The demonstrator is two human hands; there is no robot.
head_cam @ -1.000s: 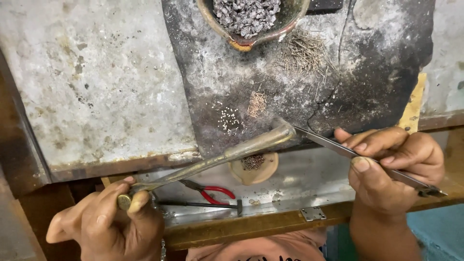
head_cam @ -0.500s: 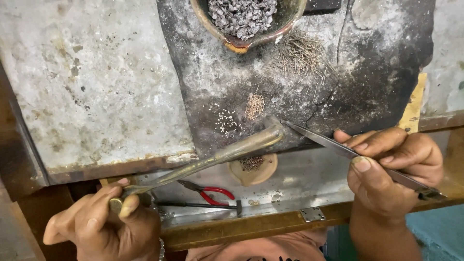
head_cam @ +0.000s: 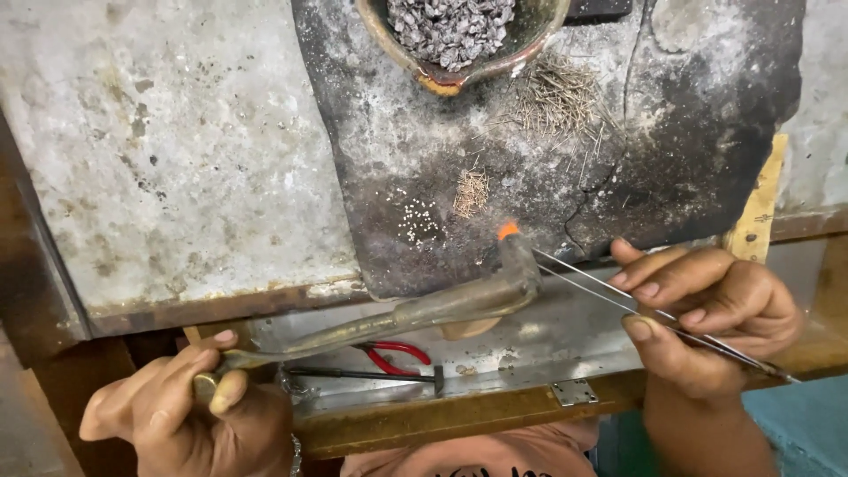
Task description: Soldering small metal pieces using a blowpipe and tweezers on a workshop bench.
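**At Frame Centre: Torch Tip and Tweezers Meet on the Charred Block**

Lower left of the frame, the left hand is closed around the handle of a brass blowtorch. The torch runs diagonally up to frame centre, where its bent nozzle shows a small orange flame at the lower edge of the charred block.

Lower right, the right hand pinches long metal tweezers between thumb and fingers; their points lie just beside the nozzle.

On the block, left of the flame, sit a cluster of tiny pale beads and a tuft of fine wire pieces. A clay bowl of grey granules occupies the top centre. Red-handled pliers lie in the metal tray beneath the torch.
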